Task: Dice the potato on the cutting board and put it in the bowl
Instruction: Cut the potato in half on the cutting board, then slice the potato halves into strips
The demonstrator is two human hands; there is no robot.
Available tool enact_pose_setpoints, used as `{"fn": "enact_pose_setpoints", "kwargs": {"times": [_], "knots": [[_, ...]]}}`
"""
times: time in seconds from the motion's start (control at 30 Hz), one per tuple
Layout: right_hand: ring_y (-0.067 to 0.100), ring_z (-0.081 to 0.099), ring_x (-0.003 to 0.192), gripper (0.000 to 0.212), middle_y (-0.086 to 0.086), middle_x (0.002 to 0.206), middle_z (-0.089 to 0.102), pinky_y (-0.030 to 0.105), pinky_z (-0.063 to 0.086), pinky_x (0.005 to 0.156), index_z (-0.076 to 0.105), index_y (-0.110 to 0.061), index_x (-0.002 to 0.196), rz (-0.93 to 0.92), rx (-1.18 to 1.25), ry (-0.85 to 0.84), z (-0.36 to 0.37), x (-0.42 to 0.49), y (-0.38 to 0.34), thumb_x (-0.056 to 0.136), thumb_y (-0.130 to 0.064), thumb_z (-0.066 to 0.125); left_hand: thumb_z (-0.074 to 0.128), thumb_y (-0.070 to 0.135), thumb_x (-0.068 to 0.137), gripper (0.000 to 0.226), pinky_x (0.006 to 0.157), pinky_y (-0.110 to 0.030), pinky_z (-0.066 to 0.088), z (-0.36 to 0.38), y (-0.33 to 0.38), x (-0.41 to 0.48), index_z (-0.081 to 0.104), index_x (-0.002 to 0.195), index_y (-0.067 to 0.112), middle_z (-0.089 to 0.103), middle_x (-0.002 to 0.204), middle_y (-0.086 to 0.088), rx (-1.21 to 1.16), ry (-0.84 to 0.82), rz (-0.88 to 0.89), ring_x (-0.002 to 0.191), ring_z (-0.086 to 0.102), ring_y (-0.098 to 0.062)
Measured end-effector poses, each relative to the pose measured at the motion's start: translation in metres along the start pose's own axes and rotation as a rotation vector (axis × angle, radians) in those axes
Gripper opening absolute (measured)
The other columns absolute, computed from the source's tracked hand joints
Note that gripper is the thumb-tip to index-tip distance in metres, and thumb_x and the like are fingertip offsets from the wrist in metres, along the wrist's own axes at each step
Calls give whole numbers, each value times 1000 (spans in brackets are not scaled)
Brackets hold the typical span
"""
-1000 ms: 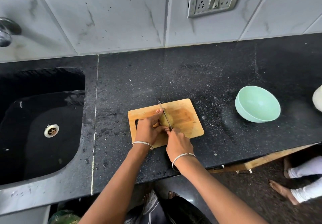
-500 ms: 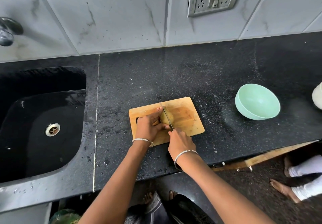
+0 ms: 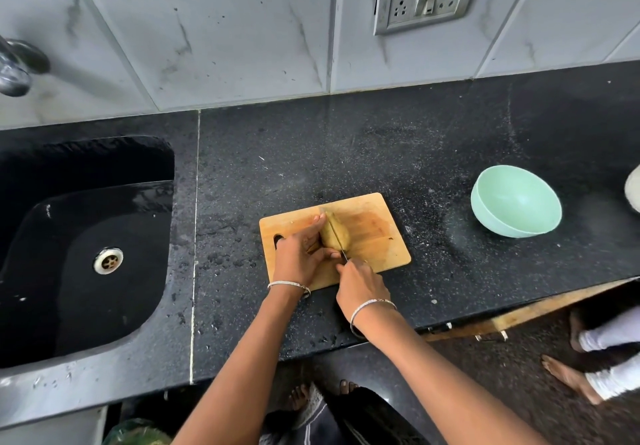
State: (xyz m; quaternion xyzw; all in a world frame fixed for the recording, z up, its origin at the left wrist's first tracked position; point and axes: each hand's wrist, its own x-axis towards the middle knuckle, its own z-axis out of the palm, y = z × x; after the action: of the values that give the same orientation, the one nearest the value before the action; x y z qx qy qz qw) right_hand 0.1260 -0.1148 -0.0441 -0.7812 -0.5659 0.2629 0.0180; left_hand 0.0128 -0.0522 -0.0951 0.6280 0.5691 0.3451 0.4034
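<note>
The potato [image 3: 343, 234] lies left of centre on the cutting board [image 3: 377, 236], which sits on the black counter [image 3: 381, 153]. The left grip [image 3: 299, 257] is curled against the potato's left side, holding it steady. Just nearer the counter's edge, the right grip [image 3: 360, 285] is clenched round a knife [image 3: 343, 252] (its handle hidden in the fist), the blade lying lengthwise along the potato's top. The mint-green bowl [image 3: 516, 202] stands well apart to the right.

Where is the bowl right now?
In the head view, the bowl stands on the counter at the right, apart from the board, which lies to its left.
</note>
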Motion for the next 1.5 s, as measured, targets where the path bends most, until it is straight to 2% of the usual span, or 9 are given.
{"fn": "enact_pose_setpoints", "kwargs": {"times": [0.5,0.63,0.73,0.87,1.0,1.17,1.27,1.4,1.5], "knots": [[38,60,109,35,16,115,63,39,45,74,51,-9,112,35,-61,-74,-3,-66,50,105,-37,30,84,-3,65,78,105,-30,45,0,7,-5,54,135,13,58,134,-3,-269,-52,-126,122,56,-11],[36,62,100,36,15,103,65,37,41,71,53,-16,91,1,-74,-116,-44,-70,67,103,-43,32,86,1,64,77,99,-22,47,-1,9,-6,55,133,14,62,128,-3,-245,-49,-113,120,57,-12],[34,59,88,36,11,85,60,36,34,65,49,-17,82,-41,-4,-42,-61,-55,66,101,-46,38,88,5,63,75,89,-13,50,-2,10,-6,56,131,13,65,121,-4,-188,-30,-83,115,61,-14],[32,61,82,31,3,77,58,37,44,65,52,-20,80,-67,193,176,-50,-17,53,93,-48,53,89,10,63,76,78,-3,47,-3,15,-8,53,130,13,64,119,-8,-109,-30,-52,109,60,-11],[27,59,92,30,0,93,53,35,44,73,58,-18,94,-39,328,366,-43,22,32,86,-46,66,89,15,65,74,74,0,45,-4,18,-9,51,129,15,62,119,-9,-45,-34,-36,106,57,-7],[30,58,97,47,6,105,57,36,44,73,53,-19,93,-23,261,277,-38,54,23,74,-58,73,85,5,68,80,69,-8,50,-4,21,-10,42,134,13,56,111,3,-38,-84,-36,82,56,17],[31,61,99,43,6,108,62,35,44,73,62,-16,99,2,255,271,-33,63,24,74,-47,77,86,5,66,84,72,-13,53,-4,22,-9,40,136,17,52,109,6,-23,-99,-42,84,59,8],[21,60,66,32,2,74,65,30,44,57,65,-15,73,94,635,223,-34,64,30,70,-42,81,88,7,64,85,78,-27,59,-5,20,-6,43,134,22,55,109,2,-13,-92,-45,87,66,-13],[12,40,42,25,12,76,72,23,34,39,65,-12,85,199,1098,43,-39,60,33,83,-35,72,90,9,61,84,76,-24,58,-5,20,-5,46,132,21,56,112,-1,9,-73,-36,89,62,-4]]}}
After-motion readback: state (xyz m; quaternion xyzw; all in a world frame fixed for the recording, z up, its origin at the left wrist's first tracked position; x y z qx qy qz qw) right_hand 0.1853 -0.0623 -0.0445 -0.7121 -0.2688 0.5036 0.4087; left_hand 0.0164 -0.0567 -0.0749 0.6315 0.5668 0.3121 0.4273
